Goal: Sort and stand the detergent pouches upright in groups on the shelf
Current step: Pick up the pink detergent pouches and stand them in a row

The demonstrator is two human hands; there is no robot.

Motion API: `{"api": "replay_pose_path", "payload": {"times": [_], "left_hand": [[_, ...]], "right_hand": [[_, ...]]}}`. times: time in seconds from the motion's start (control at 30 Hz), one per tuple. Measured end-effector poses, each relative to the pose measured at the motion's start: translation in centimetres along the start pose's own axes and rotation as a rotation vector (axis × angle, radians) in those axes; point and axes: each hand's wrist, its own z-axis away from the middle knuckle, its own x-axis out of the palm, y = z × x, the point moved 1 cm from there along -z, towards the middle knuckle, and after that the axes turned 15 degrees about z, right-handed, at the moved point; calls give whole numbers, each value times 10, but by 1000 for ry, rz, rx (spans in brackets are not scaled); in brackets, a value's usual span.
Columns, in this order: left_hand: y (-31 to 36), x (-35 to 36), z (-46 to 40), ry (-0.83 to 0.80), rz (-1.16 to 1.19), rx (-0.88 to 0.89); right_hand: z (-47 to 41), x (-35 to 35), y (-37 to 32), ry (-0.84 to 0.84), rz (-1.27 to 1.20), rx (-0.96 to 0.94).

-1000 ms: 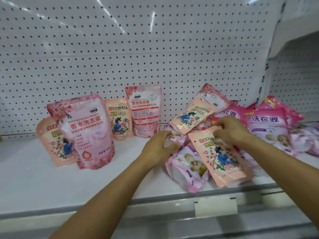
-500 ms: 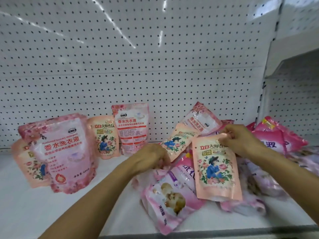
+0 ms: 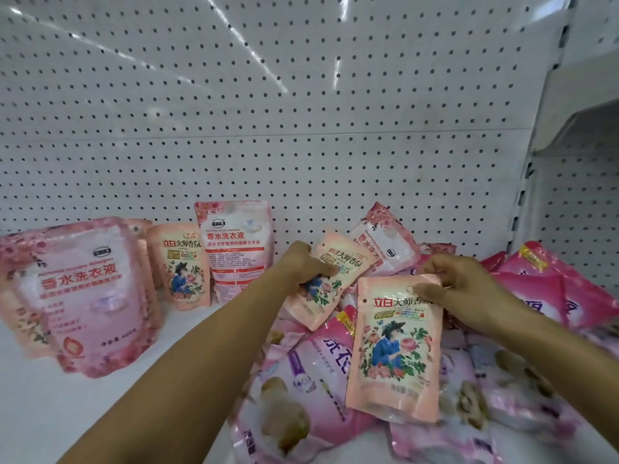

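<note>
Holding, right hand (image 3: 469,289): thumb and fingers pinch the top edge of a peach floral pouch (image 3: 397,349), which hangs upright above the heap.
Holding, left hand (image 3: 303,267): fingers curl round a second peach floral pouch (image 3: 330,279), tilted, lying on the heap.
Heap: pink pouches (image 3: 301,396) lie jumbled on the right part of the white shelf (image 3: 67,413).
Standing group: large pale-pink pouch (image 3: 83,296) at left; behind it a small peach pouch (image 3: 182,266) just beside a rose-topped pouch (image 3: 234,249), both upright against the pegboard back panel (image 3: 301,128).
</note>
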Motion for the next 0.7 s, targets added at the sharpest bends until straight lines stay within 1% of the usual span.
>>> {"api": "replay_pose_path", "payload": {"times": [0.07,0.17,0.23,0.3,0.4,0.47,0.53,0.6,0.7], "left_hand": [[5,-8,12,19,81,49],[2,-32,42,63,279,143],[-7,-52,65,145,359,234],[-21,-75,87,235,389,316],[-37,-112,117,380,367,380],[-42,-137,137,472,287,445],[-46,-161,158,555,206,513],[-51,-180,177,629,171,537],[-64,-214,202,692,182,553]], "right_hand": [[-1,0,-5,1,-28,-13],[-1,0,-24,13,-60,-49],[-1,2,-42,-1,-100,-80],[-2,5,-64,-19,-129,-122],[-6,13,-102,6,-137,-230],[-11,17,-124,67,-96,-303],[-18,22,-144,110,-124,-355],[-25,29,-160,130,-170,-382],[-34,56,-184,144,-196,-404]]}}
